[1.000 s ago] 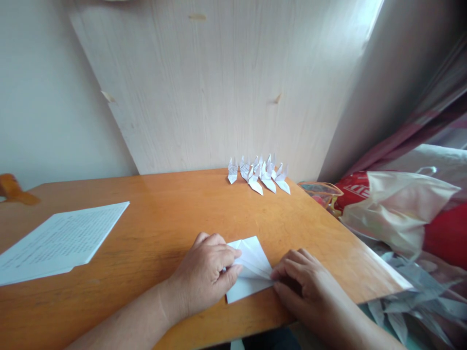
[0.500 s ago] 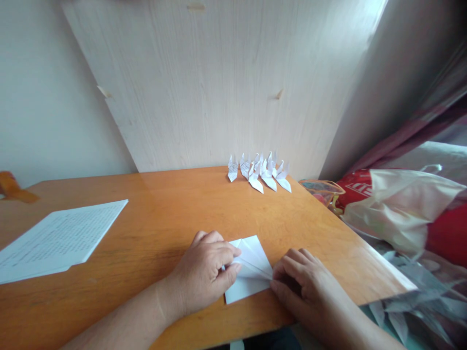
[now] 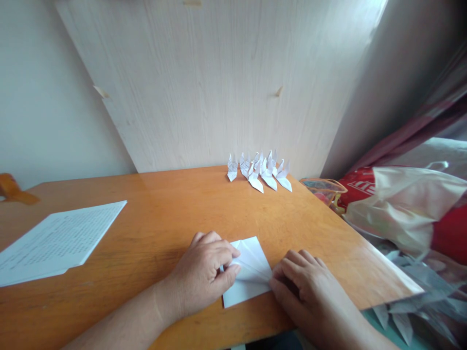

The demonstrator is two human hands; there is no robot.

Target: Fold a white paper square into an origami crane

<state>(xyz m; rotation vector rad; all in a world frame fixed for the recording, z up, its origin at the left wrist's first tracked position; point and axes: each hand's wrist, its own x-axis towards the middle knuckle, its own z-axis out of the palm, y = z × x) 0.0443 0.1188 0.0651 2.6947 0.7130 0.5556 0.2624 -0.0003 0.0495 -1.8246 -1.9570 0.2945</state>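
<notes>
A small white sheet of folded paper [image 3: 250, 272] lies on the wooden table near its front edge, with crease lines running across it toward the right corner. My left hand [image 3: 208, 268] is closed on the paper's left side, thumb and forefinger pinching a raised flap. At the right corner my right hand [image 3: 301, 282] pinches the paper between thumb and fingers. Its fingertips partly hide that corner.
Several folded white paper cranes [image 3: 260, 171] stand at the table's back edge. Printed sheets [image 3: 65, 243] lie in a stack at left, near an orange object [image 3: 16, 189]. Plastic bags [image 3: 404, 199] crowd the floor space beyond the table's right edge.
The raised flap of the paper looks flatter than before. Both hands keep their hold in nearly the same place, and the view has shifted slightly.
</notes>
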